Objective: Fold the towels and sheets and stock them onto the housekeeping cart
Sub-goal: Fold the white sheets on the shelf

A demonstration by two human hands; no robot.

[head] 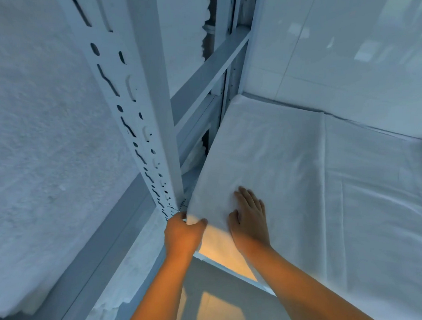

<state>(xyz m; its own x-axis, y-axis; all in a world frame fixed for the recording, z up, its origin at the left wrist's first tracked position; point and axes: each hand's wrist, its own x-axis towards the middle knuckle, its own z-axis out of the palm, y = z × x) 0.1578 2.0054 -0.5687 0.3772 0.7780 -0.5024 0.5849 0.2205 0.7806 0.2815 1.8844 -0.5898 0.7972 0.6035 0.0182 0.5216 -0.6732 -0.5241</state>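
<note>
A: Where's the sheet?
B: Folded white sheet (265, 162) lies on a stack of white linen (376, 201), its near corner just beside the upright post (135, 110) with the slots.

A: Hands?
B: Left hand (183, 233) has fingers curled round the sheet's near corner — pinching it. Right hand (250, 218) lies flat on top, fingers straight, pressing, holding nothing.

A: Surroundings?
B: White metal shelf frame, crossbar (208, 75) behind the post — towels (47, 142) fill the left bay. Glossy white wall (345, 45) on the right. Warm light on the floor (211, 305) below.
</note>
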